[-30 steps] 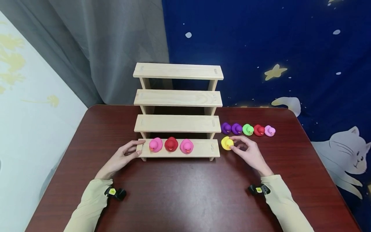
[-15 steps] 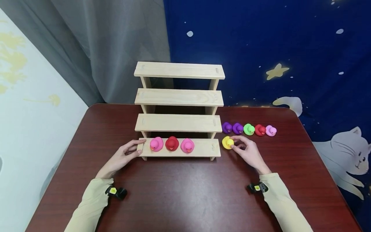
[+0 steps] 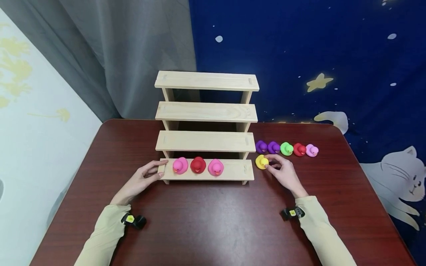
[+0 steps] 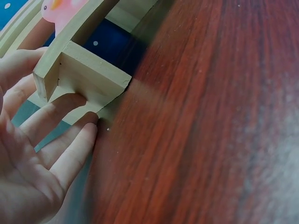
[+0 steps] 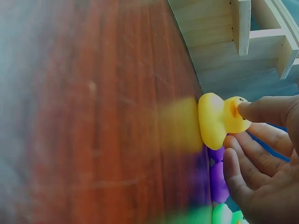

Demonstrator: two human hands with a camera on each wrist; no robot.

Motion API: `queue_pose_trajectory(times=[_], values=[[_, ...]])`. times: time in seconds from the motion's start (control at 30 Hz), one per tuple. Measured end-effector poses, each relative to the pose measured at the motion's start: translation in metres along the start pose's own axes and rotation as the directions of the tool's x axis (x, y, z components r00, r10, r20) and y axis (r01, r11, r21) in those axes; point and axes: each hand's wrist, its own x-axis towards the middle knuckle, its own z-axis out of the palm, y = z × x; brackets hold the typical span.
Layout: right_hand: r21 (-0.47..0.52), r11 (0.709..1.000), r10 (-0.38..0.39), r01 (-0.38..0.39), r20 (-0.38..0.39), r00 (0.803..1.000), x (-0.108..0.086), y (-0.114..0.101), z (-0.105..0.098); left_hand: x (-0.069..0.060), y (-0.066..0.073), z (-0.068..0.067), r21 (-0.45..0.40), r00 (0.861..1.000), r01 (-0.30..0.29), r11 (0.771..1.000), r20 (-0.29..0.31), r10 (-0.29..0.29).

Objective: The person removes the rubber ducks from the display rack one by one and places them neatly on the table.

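My left hand (image 3: 139, 181) holds the left end of the lowest step of a wooden four-tier stand (image 3: 206, 141); in the left wrist view, some fingers (image 4: 56, 116) lie under the board against its leg. On that step sit a pink rubber duck (image 3: 180, 166), a red duck (image 3: 198, 165) and a second pink duck (image 3: 216, 167), towards the left and middle. Just right of the step, my right hand (image 3: 283, 171) pinches a yellow rubber duck (image 3: 261, 162) between thumb and fingers. In the right wrist view, the yellow duck's base appears at the tabletop.
Behind the yellow duck stands a row on the table (image 3: 206, 221): two purple ducks (image 3: 274, 147), a green duck (image 3: 286, 149), a red one and a light pink duck (image 3: 312, 150). A grey curtain (image 3: 143, 44) and a blue starry cloth (image 3: 283, 55) hang behind the table.
The yellow duck and my right hand have shifted very slightly away from me, towards the row of ducks. My left hand stays on the stand.
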Motion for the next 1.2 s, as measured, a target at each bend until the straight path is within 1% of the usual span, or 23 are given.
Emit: queue_pose_trajectory(times=[0.2, 0.37, 0.53, 0.67, 1.0, 1.07, 1.2], values=[[-0.018, 1.000, -0.002, 0.002, -0.013, 1.000, 0.003, 0.000, -0.002, 0.000, 0.001, 0.001, 0.003, 1.000, 0.001, 1.000, -0.003, -0.001], [-0.016, 1.000, 0.014, -0.015, -0.021, 1.000, 0.003, -0.001, -0.003, 0.001, 0.003, 0.002, 0.003, 1.000, 0.013, 1.000, 0.002, -0.013], [0.005, 1.000, 0.024, -0.024, -0.035, 0.999, 0.002, -0.004, -0.005, 0.001, 0.003, 0.002, -0.002, 1.000, 0.006, 1.000, 0.001, -0.006], [0.026, 1.000, 0.005, -0.004, -0.056, 0.998, 0.000, -0.010, -0.007, 0.001, 0.003, 0.002, -0.002, 1.000, 0.007, 1.000, 0.000, -0.007], [0.096, 0.994, -0.041, 0.048, -0.074, 0.996, -0.004, -0.033, -0.005, 0.000, 0.002, 0.001, 0.005, 1.000, 0.012, 1.000, -0.004, -0.012], [0.114, 0.992, -0.045, 0.053, -0.069, 0.997, -0.005, -0.044, -0.005, 0.000, 0.001, 0.001, 0.006, 1.000, 0.014, 1.000, -0.005, -0.014], [0.152, 0.987, -0.046, 0.051, -0.036, 0.998, -0.008, -0.072, -0.006, -0.001, 0.000, 0.000, 0.002, 1.000, 0.016, 1.000, -0.004, -0.016]])
